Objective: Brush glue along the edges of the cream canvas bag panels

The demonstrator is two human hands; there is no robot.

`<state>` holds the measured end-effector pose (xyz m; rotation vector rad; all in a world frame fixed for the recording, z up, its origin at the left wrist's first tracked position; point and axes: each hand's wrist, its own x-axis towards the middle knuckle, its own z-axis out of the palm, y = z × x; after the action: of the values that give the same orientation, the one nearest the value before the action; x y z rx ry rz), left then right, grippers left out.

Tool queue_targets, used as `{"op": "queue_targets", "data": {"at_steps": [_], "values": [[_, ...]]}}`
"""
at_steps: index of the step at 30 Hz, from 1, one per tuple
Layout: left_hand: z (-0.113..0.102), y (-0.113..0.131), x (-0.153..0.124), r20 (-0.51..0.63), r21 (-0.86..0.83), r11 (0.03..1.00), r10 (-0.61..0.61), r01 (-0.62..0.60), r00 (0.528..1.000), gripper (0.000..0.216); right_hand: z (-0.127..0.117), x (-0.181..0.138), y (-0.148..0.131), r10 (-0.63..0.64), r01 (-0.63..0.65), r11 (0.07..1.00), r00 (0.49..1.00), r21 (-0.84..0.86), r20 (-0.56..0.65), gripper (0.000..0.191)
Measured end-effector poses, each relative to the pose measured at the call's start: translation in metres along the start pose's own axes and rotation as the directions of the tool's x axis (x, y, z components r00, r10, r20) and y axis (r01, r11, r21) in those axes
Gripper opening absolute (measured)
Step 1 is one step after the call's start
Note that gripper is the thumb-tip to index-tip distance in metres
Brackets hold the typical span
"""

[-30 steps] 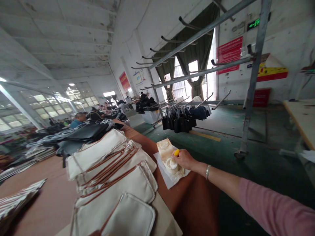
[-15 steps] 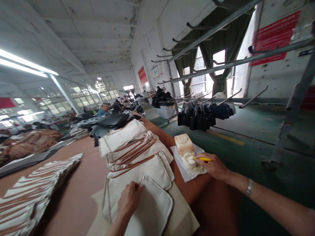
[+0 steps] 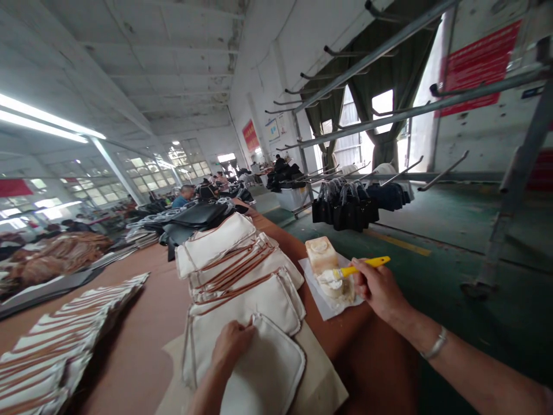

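My right hand is closed round a yellow-handled brush whose tip rests in a small white glue pot. The pot stands on a sheet of white paper beside a cream block, near the right edge of the brown table. My left hand lies with bent fingers on the nearest cream canvas pouch, pressing it down. That pouch is the front one of a fanned row of cream pouches with brown piping.
Striped fabric pieces are stacked at the left of the table. Black bags lie farther along it, where people sit at work. A metal rack with hanging black bags stands on the green floor to the right.
My right hand has lifted the brush handle up and turned it outward, with the tip kept in the pot. My left hand came onto the front pouch and stays there.
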<state>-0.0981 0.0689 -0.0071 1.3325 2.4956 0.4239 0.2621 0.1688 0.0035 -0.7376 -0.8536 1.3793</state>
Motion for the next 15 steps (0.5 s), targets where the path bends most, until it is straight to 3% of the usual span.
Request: {"op": "queue_targets", "data": {"at_steps": [4,9,15], "values": [[-0.005,0.007,-0.014,0.010,-0.110,0.988,0.111,-0.110,0.994,0.028,0.024,-0.011,-0.001,0.098,-0.103,0.993,0.993,0.062,0.072,0.032],[-0.005,0.014,-0.053,0.082,-0.314,0.927,0.241,-0.205,0.967,0.046,0.055,-0.032,0.001,0.154,-0.168,0.984,0.966,0.054,0.206,0.032],[-0.004,0.035,-0.103,-0.026,-0.532,0.815,0.257,-0.231,0.966,0.037,0.082,-0.059,-0.004,0.125,-0.107,0.992,0.936,-0.073,0.328,0.031]]}}
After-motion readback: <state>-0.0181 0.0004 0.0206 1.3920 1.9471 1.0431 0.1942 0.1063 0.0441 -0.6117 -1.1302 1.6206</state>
